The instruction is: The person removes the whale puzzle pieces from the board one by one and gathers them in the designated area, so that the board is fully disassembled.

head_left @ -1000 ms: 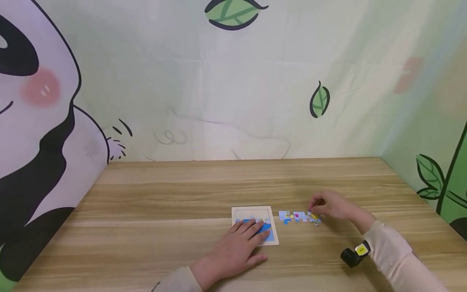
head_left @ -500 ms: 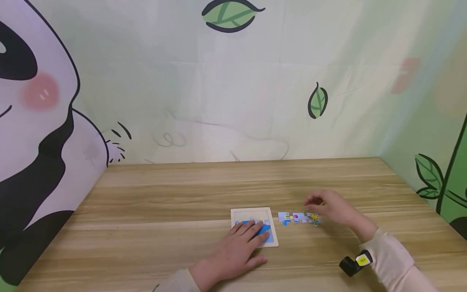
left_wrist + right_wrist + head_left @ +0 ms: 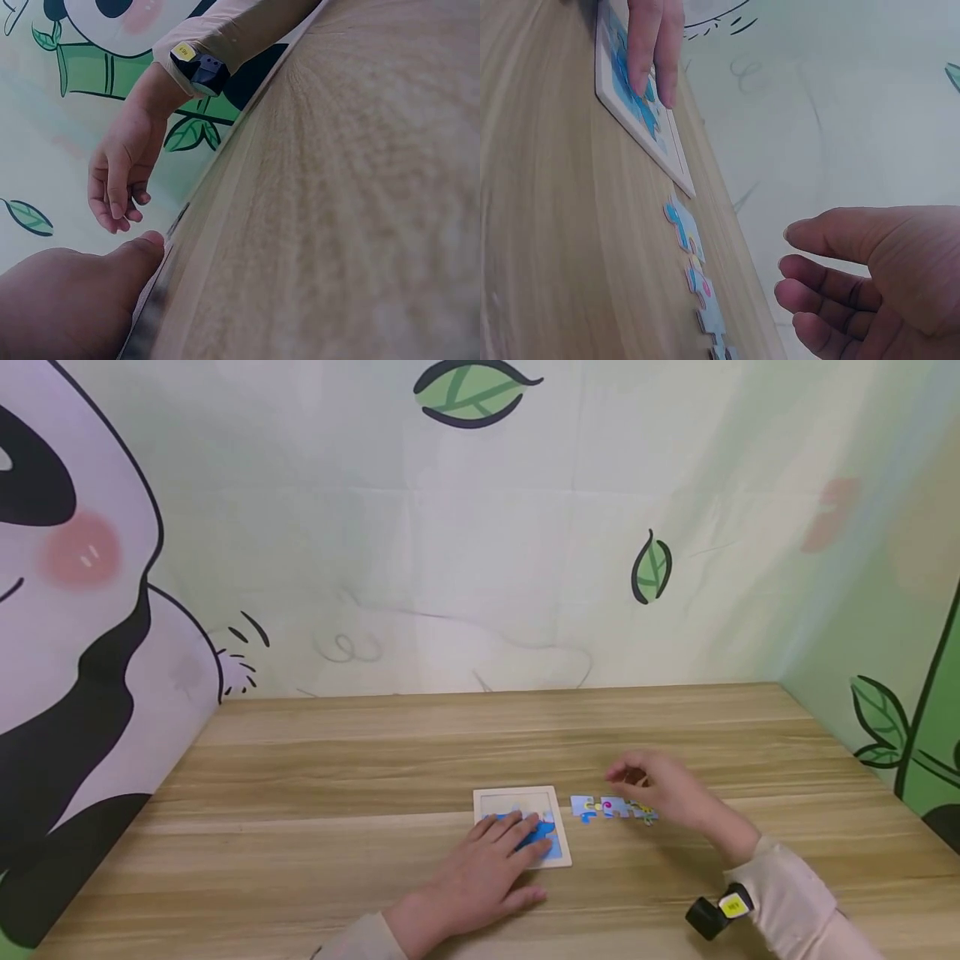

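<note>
My left hand lies with its fingers extended over a small wooden puzzle frame. Its fingertips rest on the blue picture inside, partly covering it. To the right of the frame lie three jigsaw pieces in a row: one with blue and yellow, one with a pink swirl, and one with a yellow flower. Over these pieces hovers my right hand, fingers loosely bent. The right wrist view shows a gap between its thumb and fingers, with nothing held.
The wood-grained table extends around the puzzle on every side. Behind it rises a wall printed with a panda and leaves. A black wrist camera sits on the right sleeve, low above the table.
My right hand has shifted left, from beside the flower piece to above the row. The left hand stays on the frame, and the pieces keep their places.
</note>
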The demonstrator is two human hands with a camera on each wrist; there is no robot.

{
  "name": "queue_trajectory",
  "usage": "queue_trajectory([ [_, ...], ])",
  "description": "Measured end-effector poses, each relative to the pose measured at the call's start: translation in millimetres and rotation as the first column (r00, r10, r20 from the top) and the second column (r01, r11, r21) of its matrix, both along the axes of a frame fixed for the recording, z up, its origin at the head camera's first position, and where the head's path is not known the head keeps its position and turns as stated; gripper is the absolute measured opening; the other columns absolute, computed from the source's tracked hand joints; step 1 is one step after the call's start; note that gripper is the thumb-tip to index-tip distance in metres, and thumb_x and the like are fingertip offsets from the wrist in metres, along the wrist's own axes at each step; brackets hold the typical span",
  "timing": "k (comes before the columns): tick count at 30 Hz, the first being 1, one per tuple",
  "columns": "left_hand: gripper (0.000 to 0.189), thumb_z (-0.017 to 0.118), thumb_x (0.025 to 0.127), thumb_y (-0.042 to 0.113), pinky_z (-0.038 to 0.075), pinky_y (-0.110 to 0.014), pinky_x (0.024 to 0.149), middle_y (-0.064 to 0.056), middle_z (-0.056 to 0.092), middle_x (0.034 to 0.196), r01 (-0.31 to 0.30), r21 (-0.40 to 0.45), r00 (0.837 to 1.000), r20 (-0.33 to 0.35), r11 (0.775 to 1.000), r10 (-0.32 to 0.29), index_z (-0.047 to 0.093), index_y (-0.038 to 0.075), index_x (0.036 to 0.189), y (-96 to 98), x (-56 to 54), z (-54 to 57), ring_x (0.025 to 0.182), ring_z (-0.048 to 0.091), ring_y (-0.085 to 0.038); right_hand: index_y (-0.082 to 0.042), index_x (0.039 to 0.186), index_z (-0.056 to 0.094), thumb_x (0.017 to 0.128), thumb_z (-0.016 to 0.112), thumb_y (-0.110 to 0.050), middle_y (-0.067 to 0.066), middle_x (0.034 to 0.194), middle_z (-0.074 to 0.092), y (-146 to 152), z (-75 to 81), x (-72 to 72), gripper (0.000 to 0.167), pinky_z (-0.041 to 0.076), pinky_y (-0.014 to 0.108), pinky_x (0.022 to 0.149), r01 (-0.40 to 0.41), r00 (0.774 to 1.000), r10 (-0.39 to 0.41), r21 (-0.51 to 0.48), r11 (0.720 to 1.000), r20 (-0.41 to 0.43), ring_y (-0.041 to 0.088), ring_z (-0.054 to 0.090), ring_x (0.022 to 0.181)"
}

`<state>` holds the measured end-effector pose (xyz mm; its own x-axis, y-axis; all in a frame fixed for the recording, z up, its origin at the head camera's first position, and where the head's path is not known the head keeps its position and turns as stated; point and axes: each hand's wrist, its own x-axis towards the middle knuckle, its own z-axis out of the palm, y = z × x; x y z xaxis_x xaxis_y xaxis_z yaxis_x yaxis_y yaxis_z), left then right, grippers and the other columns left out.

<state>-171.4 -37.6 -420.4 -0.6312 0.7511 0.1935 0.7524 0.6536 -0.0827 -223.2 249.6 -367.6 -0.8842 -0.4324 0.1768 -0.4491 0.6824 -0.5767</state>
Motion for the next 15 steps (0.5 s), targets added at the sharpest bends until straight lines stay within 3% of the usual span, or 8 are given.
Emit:
queue_trajectory([
  [15, 0.058, 0.036, 0.098, 0.059, 0.034, -0.047, 0.114, -0.005, 0.038, 0.154, 0.006, -0.012, 1.0, 0.029, 1.0, -0.006, 0.044, 0.025, 0.144, -9.8, 2.6, -0.3, 0.142, 0.038, -0.025, 0.001, 0.104, 0.067, 0.09, 0.063, -0.008, 0.005, 0.093, 0.069, -25, -1.5, 6.8, 0.017, 0.053, 0.022, 0.073, -0.061, 0.998, 0.061, -0.033, 0.998, 0.004, 0.009, 0.06, 0.083],
])
